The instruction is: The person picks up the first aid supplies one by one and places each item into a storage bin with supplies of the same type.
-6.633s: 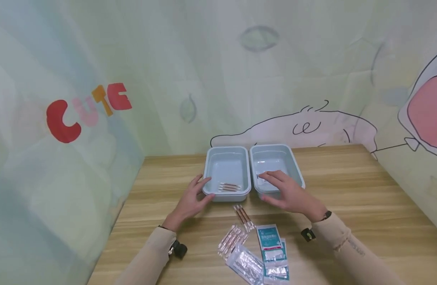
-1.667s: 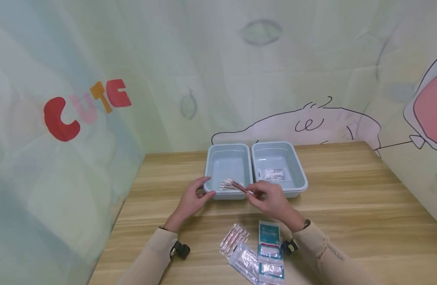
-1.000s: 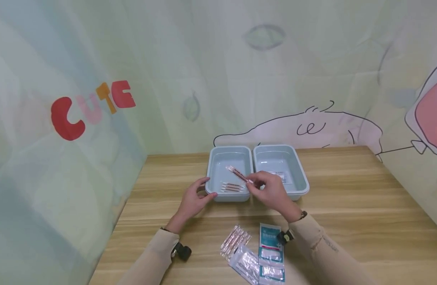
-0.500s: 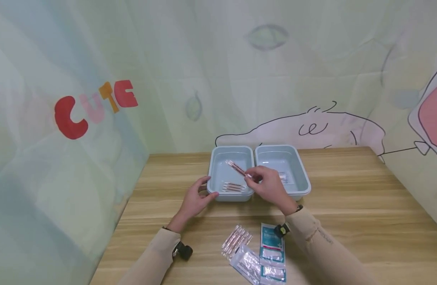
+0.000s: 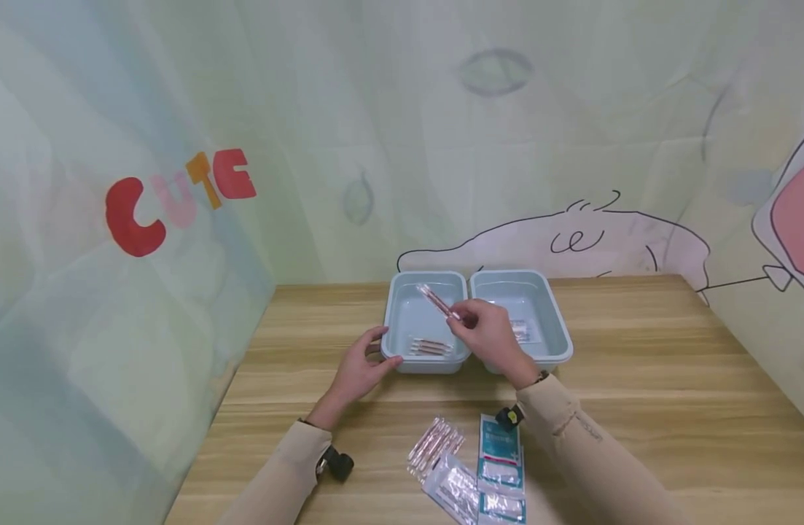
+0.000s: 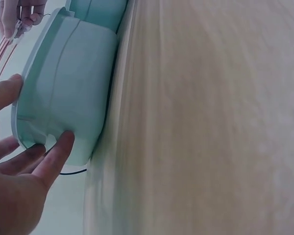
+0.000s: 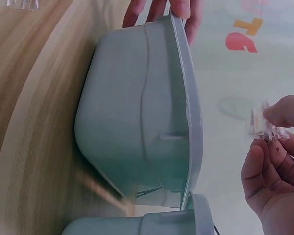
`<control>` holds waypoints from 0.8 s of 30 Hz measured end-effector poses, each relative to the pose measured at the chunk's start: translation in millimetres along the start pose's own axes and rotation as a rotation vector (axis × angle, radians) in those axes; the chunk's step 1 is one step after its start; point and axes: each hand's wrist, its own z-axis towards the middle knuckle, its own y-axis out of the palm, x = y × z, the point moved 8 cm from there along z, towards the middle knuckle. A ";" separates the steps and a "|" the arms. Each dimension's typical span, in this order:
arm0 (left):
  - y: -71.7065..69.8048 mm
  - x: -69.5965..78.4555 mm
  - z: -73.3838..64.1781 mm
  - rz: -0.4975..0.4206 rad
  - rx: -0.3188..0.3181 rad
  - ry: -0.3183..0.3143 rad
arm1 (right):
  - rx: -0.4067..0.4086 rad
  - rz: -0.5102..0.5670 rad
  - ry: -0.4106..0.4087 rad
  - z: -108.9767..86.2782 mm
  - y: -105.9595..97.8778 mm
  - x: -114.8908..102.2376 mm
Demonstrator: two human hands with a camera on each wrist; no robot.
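Observation:
My right hand (image 5: 490, 332) pinches several swabs in clear wrappers (image 5: 436, 297), with reddish-brown sticks, by one end between thumb and fingers. They slant up over the left pale blue plastic tub (image 5: 411, 313), above its floor. More wrapped swabs (image 5: 431, 347) lie side by side inside that tub, near its front wall. My left hand (image 5: 358, 370) grips the tub's near left corner, thumb at the front rim and fingers round the left side. The left wrist view shows its fingertips (image 6: 66, 139) on the tub's outer wall. In the right wrist view the pinched wrappers (image 7: 264, 126) appear bunched together.
Right of it stands a second blue tub (image 5: 539, 302), holding a flat clear packet (image 5: 523, 332). Nearer on the wooden table (image 5: 670, 408) lie more wrapped swabs (image 5: 436, 446), a clear packet (image 5: 454, 487) and teal-and-white packets (image 5: 500, 456). A printed curtain (image 5: 349, 109) hangs behind.
The right hand was reaching over the right tub earlier, then took the swabs from the table. Since then it has raised them over the left tub, moving farther away. The left hand keeps its place.

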 end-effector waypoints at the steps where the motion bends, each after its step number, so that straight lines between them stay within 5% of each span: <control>1: 0.1 -0.2 0.1 0.007 0.001 -0.004 | -0.001 0.001 0.003 0.6 0.5 0.5; 17: 0.1 2.6 -0.4 -0.019 0.000 -0.021 | -0.005 -0.013 0.059 6.8 3.9 3.2; 24: 1.5 -2.4 1.6 -0.031 0.007 -0.034 | -0.086 0.035 0.107 5.6 13.2 11.1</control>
